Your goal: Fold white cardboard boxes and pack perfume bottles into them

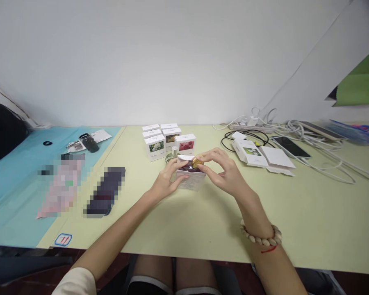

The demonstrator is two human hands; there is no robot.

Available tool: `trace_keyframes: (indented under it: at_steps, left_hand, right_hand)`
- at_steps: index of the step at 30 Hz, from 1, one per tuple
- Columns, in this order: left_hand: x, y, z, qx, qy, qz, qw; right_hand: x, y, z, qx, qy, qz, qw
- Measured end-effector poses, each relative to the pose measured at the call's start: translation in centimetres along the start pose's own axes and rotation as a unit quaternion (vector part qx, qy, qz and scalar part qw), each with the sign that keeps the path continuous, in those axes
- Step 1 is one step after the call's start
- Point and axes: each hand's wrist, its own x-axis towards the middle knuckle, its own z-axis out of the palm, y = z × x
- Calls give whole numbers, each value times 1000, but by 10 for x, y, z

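A small white box (191,181) with its top flap up stands at the middle of the table, its dark inside showing. My left hand (168,177) grips it from the left, thumb on the near side and fingers over the top. At the box's opening, my right hand (223,170) pinches a shiny gold foil packet (198,162) between thumb and fingers; how much of the packet is inside is hidden. Just behind the box stands a small glass bottle (172,154) with a silver cap, partly covered by my left hand.
Several white boxes with flower pictures (155,147) stand behind my hands. An opened box (250,152), a phone (290,146), cables and a power strip (249,126) lie right. Left are a dark jar (89,142) and a blurred dark object (106,191).
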Motion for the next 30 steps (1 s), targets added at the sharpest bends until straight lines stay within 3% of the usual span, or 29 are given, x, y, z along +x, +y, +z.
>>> trace_keyframes:
  at_steps: [9, 14, 22, 30]
  left_hand:
    - [3, 3, 0, 11, -13, 3, 1000]
    - [-1, 1, 3, -7, 6, -38, 999]
    - [-1, 2, 3, -33, 8, -37, 999]
    - [-4, -5, 1, -34, 27, -51, 998]
  right_hand:
    - [-1, -2, 1, -22, -30, -3, 999]
    - [-2, -3, 2, -22, -41, 10, 999]
    - [-3, -8, 12, -58, -106, 4, 993]
    - [-8, 7, 6, -71, -54, -5, 996]
